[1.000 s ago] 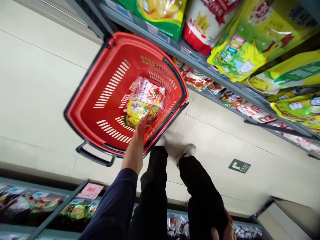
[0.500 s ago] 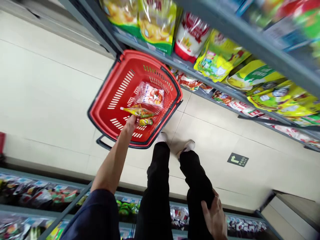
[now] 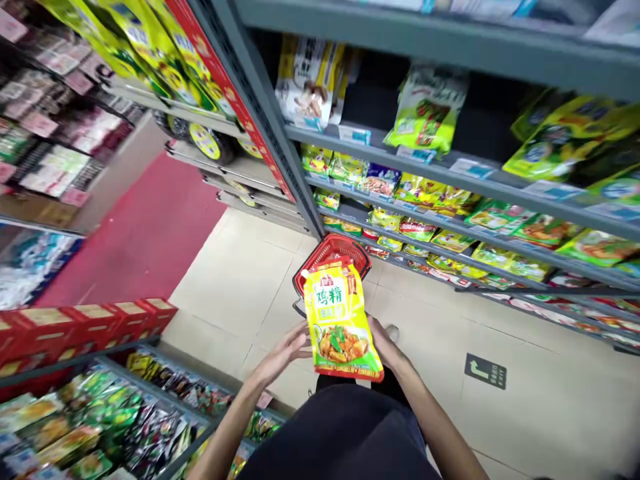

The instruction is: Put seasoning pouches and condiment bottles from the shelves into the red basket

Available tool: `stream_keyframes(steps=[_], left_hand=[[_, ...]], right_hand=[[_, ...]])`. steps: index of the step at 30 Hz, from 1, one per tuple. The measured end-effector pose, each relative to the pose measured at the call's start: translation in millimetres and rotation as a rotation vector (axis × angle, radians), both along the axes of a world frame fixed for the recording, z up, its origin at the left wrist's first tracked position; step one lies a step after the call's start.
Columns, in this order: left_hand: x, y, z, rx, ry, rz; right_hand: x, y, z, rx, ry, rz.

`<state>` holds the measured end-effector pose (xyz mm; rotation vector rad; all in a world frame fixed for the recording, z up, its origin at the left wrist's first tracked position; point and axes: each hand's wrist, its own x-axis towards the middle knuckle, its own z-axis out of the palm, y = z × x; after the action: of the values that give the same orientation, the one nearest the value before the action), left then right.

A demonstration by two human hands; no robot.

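The tall grey shelving (image 3: 380, 30) is standing behind and to the right of the red basket (image 3: 330, 250), and it is carrying many yellow and green bags on its boards. The pale tiled floor (image 3: 240, 280) is lying under the basket, and the red carpet (image 3: 145, 240) is spreading well to the left of it. A low display (image 3: 100, 420) full of small packs is running on the near left side of the basket, with a row of red boxes (image 3: 90, 323) at its far end. A dark arrow sticker (image 3: 485, 371) is lying on the tiles, on the near right side of the basket. The basket itself is standing on the floor just in front of the bottom shelf. The yellow and green packet (image 3: 340, 320) is being held in the air on the near side of the basket, and its top end is covering part of the basket rim in the head view. Its long axis is running from the person towards the basket, leaning a little to the left; the yellow top is pointing to the basket, the red bottom edge to the person, and the printed face is looking up. The right hand (image 3: 383, 343) is gripping the packet at its lower right edge, with the fingers hidden behind it. The left hand (image 3: 285, 353) is staying wide, fingers spread, with the tips at the left edge of the packet.
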<state>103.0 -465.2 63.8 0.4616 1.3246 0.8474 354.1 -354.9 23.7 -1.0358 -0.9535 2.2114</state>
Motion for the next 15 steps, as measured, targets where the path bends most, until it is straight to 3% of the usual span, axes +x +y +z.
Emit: stream_keyframes(steps=[3,7,11,15], left_hand=[[43,14,5.4,0.107,-0.029,0.094],[80,21,24.7,0.261,0.046,0.141],[88,16,58.7,0.186,-0.114,0.085],[108,15,71.3,0.047,-0.244,-0.082]], right_hand=[[-6,-6,54.9,0.162,0.099,0.033],[19,-30,89.7,0.248,0.035,-0.015],[49,-61,104.4,0.121,0.043,-0.177],[68,-90,93.9,0.109,-0.039,-0.264]])
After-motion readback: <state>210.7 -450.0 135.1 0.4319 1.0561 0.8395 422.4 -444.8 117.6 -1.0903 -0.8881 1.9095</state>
